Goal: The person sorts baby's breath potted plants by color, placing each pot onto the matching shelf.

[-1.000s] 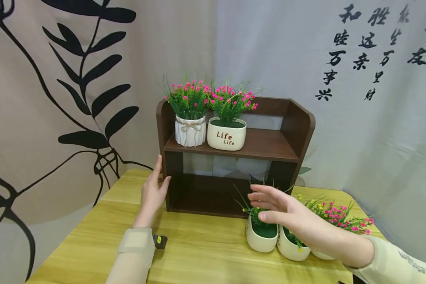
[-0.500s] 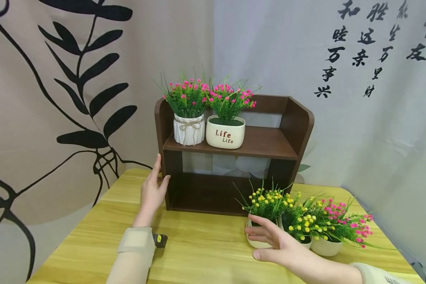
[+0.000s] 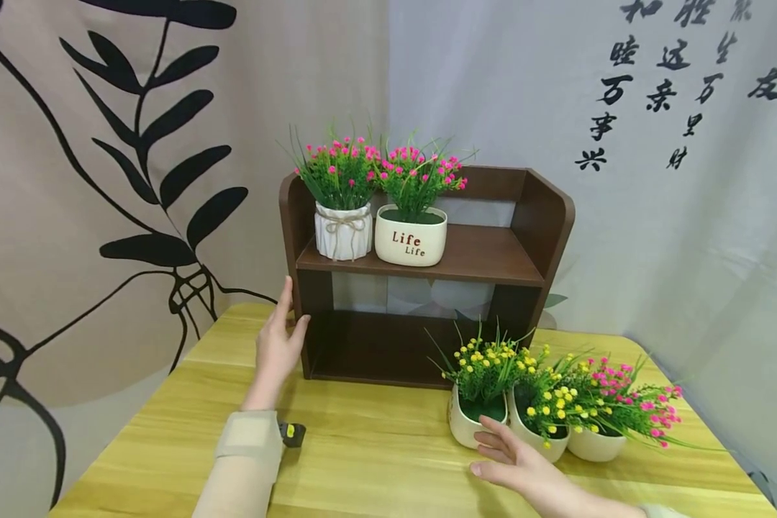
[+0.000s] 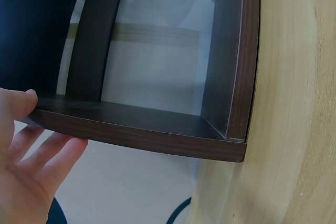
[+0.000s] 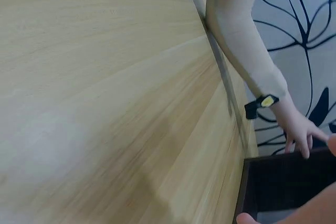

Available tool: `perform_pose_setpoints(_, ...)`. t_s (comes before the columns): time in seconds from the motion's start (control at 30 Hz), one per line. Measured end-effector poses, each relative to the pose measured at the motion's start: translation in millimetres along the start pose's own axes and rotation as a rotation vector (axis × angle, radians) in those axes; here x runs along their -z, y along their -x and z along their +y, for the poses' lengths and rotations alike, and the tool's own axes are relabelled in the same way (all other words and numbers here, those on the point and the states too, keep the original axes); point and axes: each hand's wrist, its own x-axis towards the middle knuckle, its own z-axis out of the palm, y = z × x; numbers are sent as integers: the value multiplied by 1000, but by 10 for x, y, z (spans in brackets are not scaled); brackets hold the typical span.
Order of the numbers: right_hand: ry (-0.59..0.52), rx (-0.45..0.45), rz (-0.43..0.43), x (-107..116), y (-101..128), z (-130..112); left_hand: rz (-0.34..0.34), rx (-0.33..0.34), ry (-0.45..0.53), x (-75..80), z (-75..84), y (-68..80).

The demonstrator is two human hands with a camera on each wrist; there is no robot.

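A dark brown two-tier shelf (image 3: 492,255) stands on the table. At its left side panel, my left hand (image 3: 277,352) holds the edge, thumb at the front and fingers along the outside; the left wrist view shows this grip on the panel (image 4: 142,135). My right hand (image 3: 521,460) hovers over the table with loose, spread fingers and nothing in them. Just beyond it is a cream pot of yellow flowers (image 3: 469,424). A second yellow-flowered pot (image 3: 540,442) and a pink-flowered pot (image 3: 596,444) stand close to its right.
On the upper tier sit a white pot tied with twine (image 3: 343,234) and a cream "Life" pot (image 3: 411,241), both with pink flowers. A printed curtain (image 3: 479,79) hangs behind the wooden table (image 3: 362,446).
My right hand has moved down and towards me, off the front of the yellow-flowered pots, which show fully now. My left hand stays at the shelf's side.
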Motion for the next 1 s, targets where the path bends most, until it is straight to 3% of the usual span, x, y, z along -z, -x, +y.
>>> perform_pose_setpoints(0.5, 6, -104, 108, 146, 43, 84, 8, -5, 3, -2, -24, -5)
perform_pose_setpoints(0.73, 13, -117, 209, 131, 2, 72, 25, -25, -4, -5, -48, -19)
perform_pose_setpoints(1.0, 49, -105, 255, 91, -71, 161, 19, -17, 5, -10, -20, -1)
